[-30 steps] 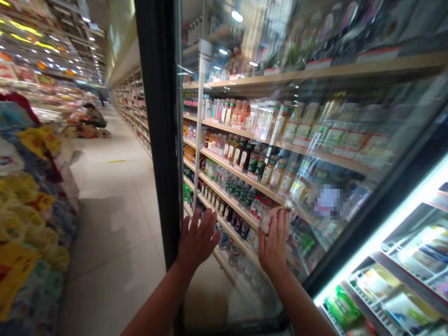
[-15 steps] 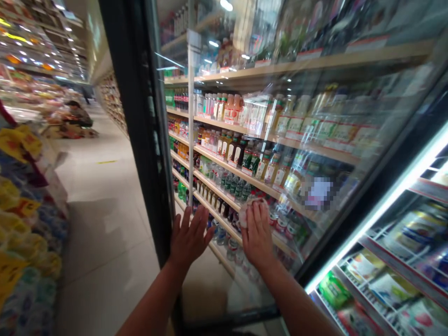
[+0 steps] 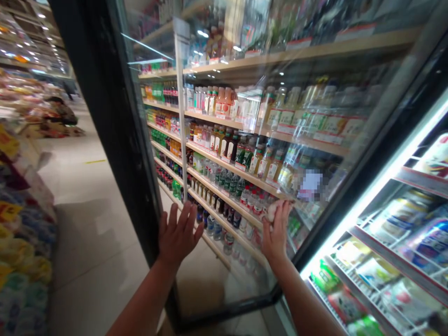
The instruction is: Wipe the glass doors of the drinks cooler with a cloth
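Note:
A glass door (image 3: 217, 284) with a thick black frame (image 3: 101, 102) stands swung out in front of me. My left hand (image 3: 179, 232) lies against the glass beside the frame's left edge, fingers spread, holding nothing. Lower right on the pane, my right hand (image 3: 276, 235) presses a crumpled pale cloth (image 3: 276, 210) to the glass, fingers together over it. Part of the cloth is hidden under the fingers. Through or in the glass, rows of drink bottles (image 3: 227, 149) show on wooden shelves.
To the right, a lit cooler (image 3: 381, 261) holds packaged goods on wire shelves. At the left, yellow-wrapped goods (image 3: 17, 252) are stacked along the tiled aisle floor (image 3: 87, 224). A person (image 3: 61, 112) crouches farther down the aisle.
My right hand has slid the cloth rightward across the glass, toward the right frame. My left hand stays on the door's left edge. The view has shifted slightly right.

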Motion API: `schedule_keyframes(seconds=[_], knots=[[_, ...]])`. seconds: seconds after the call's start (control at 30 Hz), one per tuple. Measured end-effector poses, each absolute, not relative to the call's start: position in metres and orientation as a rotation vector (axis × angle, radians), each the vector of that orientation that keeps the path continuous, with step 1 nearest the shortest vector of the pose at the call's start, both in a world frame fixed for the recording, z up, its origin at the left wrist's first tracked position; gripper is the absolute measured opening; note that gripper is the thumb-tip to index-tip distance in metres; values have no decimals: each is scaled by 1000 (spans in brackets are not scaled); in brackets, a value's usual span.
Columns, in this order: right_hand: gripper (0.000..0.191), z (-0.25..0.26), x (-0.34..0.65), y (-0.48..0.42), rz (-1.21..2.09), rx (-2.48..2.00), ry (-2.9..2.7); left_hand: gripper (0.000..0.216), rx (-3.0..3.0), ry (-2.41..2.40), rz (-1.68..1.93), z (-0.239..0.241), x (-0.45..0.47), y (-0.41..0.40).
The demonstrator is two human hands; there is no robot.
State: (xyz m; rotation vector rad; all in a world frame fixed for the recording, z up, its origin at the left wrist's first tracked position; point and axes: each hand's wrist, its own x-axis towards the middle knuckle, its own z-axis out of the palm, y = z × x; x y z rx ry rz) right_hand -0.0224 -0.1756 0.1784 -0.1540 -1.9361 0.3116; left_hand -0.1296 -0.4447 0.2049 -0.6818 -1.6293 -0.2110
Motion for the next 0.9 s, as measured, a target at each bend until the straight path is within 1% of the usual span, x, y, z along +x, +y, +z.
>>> schedule_keyframes(seconds=[0.07, 0.23, 0.3, 0.37, 0.43, 0.53, 0.7, 0.83, 0.9], knots=[[71, 169, -21, -162, 303, -135, -1908, 79, -685, -1617, -199, 205, -131, -445], [71, 96, -9, -146, 151, -95, -1968, 77, -685, -1604, -204, 205, -131, -445], [70, 85, -6, -147, 179, -150, -2002, 78, -688, -1603, -211, 205, -131, -445], [69, 99, -6, -147, 228, -182, -2003, 79, -696, -1598, -218, 204, -132, -445], [68, 127, -9, -146, 259, -170, -1989, 80, -701, -1598, -229, 203, -134, -446], [69, 156, -10, -147, 217, -119, -1960, 81, -707, -1617, -246, 202, -135, -447], [67, 158, -7, -152, 4, 39, -2018, 80, -703, -1616, -243, 202, -133, -447], [66, 188, -8, -142, 55, -78, -1920, 80, -698, -1606, -218, 203, -131, -446], [67, 193, -8, -138, 69, -94, -1890, 79, -694, -1599, -210, 203, -130, -446]])
